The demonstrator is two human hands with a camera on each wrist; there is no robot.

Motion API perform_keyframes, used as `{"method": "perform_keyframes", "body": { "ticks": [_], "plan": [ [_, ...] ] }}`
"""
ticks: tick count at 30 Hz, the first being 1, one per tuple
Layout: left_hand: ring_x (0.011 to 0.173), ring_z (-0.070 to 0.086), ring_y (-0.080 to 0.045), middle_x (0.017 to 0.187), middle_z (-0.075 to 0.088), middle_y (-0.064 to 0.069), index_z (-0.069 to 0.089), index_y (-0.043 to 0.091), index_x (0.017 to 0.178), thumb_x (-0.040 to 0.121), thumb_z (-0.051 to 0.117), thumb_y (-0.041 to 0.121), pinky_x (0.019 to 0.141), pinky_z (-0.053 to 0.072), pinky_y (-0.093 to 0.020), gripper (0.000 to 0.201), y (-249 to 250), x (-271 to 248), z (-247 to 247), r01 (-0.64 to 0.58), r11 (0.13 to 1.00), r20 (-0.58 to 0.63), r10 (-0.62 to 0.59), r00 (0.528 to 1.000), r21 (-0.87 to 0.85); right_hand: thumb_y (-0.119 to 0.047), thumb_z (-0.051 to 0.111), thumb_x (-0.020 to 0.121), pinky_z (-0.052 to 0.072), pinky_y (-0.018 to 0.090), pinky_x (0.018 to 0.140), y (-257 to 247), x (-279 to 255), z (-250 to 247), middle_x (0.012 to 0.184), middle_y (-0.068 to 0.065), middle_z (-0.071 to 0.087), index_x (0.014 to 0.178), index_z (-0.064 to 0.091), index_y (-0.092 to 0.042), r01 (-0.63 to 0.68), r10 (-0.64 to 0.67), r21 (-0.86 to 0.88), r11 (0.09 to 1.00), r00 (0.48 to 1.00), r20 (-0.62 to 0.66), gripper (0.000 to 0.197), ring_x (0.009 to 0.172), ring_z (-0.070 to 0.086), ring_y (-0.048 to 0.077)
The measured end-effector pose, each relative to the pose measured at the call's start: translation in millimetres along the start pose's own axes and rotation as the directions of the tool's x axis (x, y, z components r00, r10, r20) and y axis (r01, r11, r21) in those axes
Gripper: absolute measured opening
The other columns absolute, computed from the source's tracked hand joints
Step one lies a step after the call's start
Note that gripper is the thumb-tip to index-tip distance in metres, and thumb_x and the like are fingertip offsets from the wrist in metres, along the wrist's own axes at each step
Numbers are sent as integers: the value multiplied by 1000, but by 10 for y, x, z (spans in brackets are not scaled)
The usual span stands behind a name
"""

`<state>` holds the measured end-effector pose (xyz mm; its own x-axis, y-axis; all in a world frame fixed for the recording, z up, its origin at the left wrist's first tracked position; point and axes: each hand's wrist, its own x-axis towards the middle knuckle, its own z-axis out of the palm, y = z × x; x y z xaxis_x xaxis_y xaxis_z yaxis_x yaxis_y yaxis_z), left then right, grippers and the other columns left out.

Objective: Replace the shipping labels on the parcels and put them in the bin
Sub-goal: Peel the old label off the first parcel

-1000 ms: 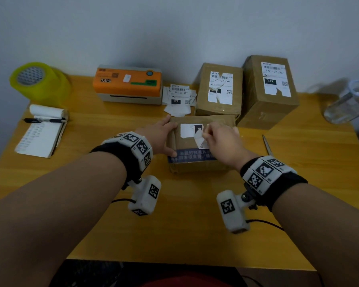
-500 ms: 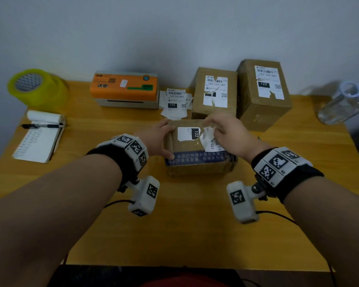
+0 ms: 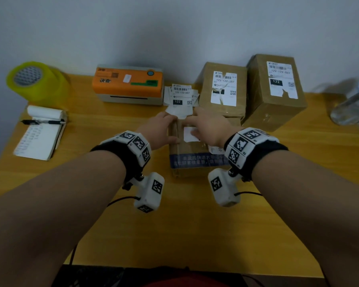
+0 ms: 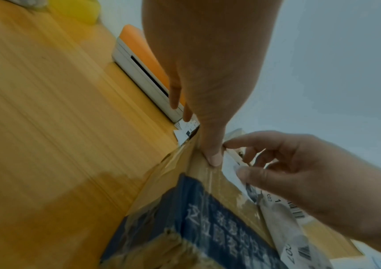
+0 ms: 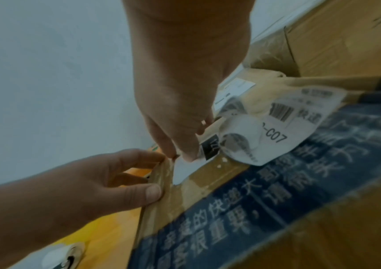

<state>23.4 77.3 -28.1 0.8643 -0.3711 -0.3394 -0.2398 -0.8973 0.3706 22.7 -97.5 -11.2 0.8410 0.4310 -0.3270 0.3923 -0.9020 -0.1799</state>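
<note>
A brown parcel (image 3: pixel 195 162) with a blue tape band lies mid-table. My left hand (image 3: pixel 170 129) grips its left edge, thumb on top and fingers down the side, as the left wrist view shows (image 4: pixel 194 127). My right hand (image 3: pixel 192 125) reaches over the top and pinches the white label remnant (image 5: pixel 185 171) at its far left corner, thumb and forefinger together (image 5: pixel 182 154). A torn-off label piece (image 5: pixel 277 131) marked C07 lies curled on the parcel beneath my right wrist (image 3: pixel 215 150).
Two more parcels (image 3: pixel 223 90) (image 3: pixel 276 88) with torn labels stand behind. A stack of new labels (image 3: pixel 180 96) lies beside the orange label printer (image 3: pixel 129 83). A yellow tape roll (image 3: pixel 31 81) and notepad with pen (image 3: pixel 39 133) sit left, a clear jug (image 3: pixel 352 106) right.
My right hand peeled a strip of label off to the right, then moved back left to the remnant's far corner. The left hand kept hold of the parcel's edge.
</note>
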Motion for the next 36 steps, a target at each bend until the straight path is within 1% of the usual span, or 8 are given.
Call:
{"method": "perform_keyframes", "body": {
  "ticks": [6, 12, 21, 24, 28, 30, 33, 36],
  "plan": [
    [127, 42, -22, 140, 41, -5, 31, 21, 145, 82, 67, 39, 104, 36, -35, 75, -76, 7, 60, 35, 990, 27, -32, 999, -136, -25, 53, 94, 33, 33, 81, 105, 61, 22, 115, 6, 47, 125, 54, -28, 92, -92, -67, 993, 996, -4, 32, 104, 47, 26],
    [130, 39, -21, 144, 38, -5, 30, 21, 145, 82, 68, 38, 106, 34, -35, 75, -90, 14, 77, 42, 987, 31, -38, 999, -156, -25, 54, 93, 39, 38, 91, 112, 98, 12, 122, 6, 48, 133, 48, -31, 72, -71, -25, 997, 997, 32, 41, 112, 47, 26],
    [129, 40, -21, 143, 39, -5, 32, 21, 144, 82, 69, 35, 105, 33, -34, 73, -63, 1, 72, 39, 988, 18, -36, 999, -153, -23, 51, 94, 41, 37, 87, 49, 96, 23, 115, 4, 50, 123, 55, -27, 59, -60, 9, 998, 998, 31, 29, 109, 48, 23],
    [127, 42, -22, 140, 43, -5, 33, 22, 143, 82, 69, 35, 102, 34, -34, 72, -49, -6, 66, 32, 989, 17, -29, 999, -147, -24, 52, 94, 40, 34, 84, -2, 123, -16, 112, 4, 49, 116, 57, -25, 54, -54, 4, 999, 998, 42, 22, 108, 47, 23],
    [124, 45, -22, 138, 45, -4, 35, 22, 142, 81, 70, 37, 100, 37, -34, 72, -51, 17, 70, 28, 992, 23, -25, 999, -121, -13, 54, 90, 39, 32, 76, -31, 148, 13, 103, 3, 46, 91, 55, -22, 68, -66, -70, 995, 997, 31, 9, 100, 46, 22],
    [124, 45, -22, 138, 45, -4, 35, 22, 142, 81, 69, 37, 101, 39, -36, 72, -48, 35, 66, 31, 993, 26, -28, 999, -113, -13, 55, 90, 40, 31, 78, 21, 138, 44, 103, 1, 49, 95, 58, -20, 70, -69, -21, 997, 997, 17, 9, 99, 48, 22],
    [123, 46, -23, 138, 44, -5, 34, 22, 142, 82, 68, 39, 101, 41, -39, 71, -35, 35, 74, 40, 996, 27, -38, 999, -74, -20, 56, 92, 38, 27, 83, 138, 43, 3, 106, -1, 53, 111, 63, -19, 59, -67, 151, 987, 997, 46, 20, 103, 51, 19],
    [126, 43, -24, 143, 36, -5, 33, 21, 143, 83, 67, 36, 103, 40, -42, 70, 1, 17, 105, 22, 998, -5, -23, 1000, -67, -41, 61, 88, 41, 37, 96, 238, -134, -79, 115, 0, 49, 109, 65, -24, 72, -95, 172, 983, 987, 131, 27, 109, 48, 19]
  ]
}}
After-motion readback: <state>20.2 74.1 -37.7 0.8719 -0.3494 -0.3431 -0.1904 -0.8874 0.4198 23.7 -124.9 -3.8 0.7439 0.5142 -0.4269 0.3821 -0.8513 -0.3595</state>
